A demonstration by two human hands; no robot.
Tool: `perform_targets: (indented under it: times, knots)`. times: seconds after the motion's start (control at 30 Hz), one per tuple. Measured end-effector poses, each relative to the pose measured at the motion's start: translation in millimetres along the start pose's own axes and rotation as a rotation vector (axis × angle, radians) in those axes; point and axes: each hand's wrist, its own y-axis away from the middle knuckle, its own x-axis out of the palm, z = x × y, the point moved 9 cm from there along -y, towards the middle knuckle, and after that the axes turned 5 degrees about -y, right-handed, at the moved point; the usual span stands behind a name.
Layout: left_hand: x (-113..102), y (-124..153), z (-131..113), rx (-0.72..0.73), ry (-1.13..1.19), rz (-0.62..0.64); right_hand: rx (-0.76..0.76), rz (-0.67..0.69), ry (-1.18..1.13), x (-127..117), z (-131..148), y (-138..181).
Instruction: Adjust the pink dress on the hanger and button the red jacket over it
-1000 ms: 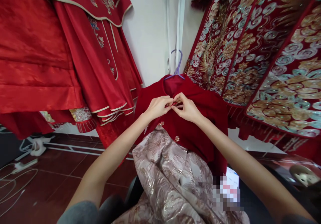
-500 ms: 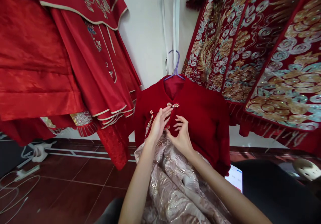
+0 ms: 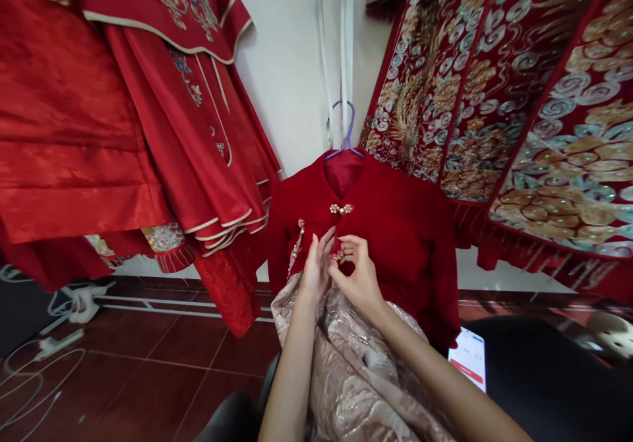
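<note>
Just beside each other at the front of a red jacket (image 3: 400, 231), the left hand (image 3: 316, 267) and the right hand (image 3: 361, 276) are held around a lower clasp (image 3: 337, 255). The left fingers are extended; the right fingers are curled toward the thumb. Whether anything is gripped by either hand cannot be told. Above the hands, an upper clasp (image 3: 341, 209) is seen fastened; up and left of the left hand, a beaded tassel (image 3: 297, 247) is attached. Below the hands, shiny brocade cloth (image 3: 366, 382) is gathered between the forearms. Beyond the hands, the jacket is hung on a purple hanger (image 3: 350, 128). Outside the right forearm, a lit phone (image 3: 469, 356) is seen.
</note>
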Motion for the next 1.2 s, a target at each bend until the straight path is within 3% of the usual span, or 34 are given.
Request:
perform_targets:
  times: [0.07, 0.2, 0.27, 0.43, 0.6, 0.77, 1.0, 1.2]
  knots:
    - [-11, 1, -4, 0.078, -0.126, -0.128, -0.025, 0.07, -0.048, 8, 14, -3]
    - [-54, 19, -46, 0.392, -0.52, -0.592, -0.023, 0.202, -0.053, 20, 22, -14]
    - [-70, 22, -61, 0.467, -0.666, -0.698, -0.008, 0.249, -0.029, 23, 18, -19]
    - [-89, -14, -50, 0.358, -0.598, -0.469, -0.028, 0.325, -0.002, 30, 10, -29]
    - [-88, -21, -53, 0.433, -0.528, -0.433, 0.035, 0.311, -0.017, 38, -12, -50]
    - [-84, -28, -54, 0.386, -0.547, -0.345, 0.039, 0.28, 0.034, 49, -31, -71]
    - [-97, -35, -49, 0.344, -0.52, -0.385, 0.026, 0.195, 0.102, 51, -47, -77]
    - [-95, -43, -43, 0.323, -0.469, -0.311, 0.017, 0.191, 0.155, 53, -50, -80]
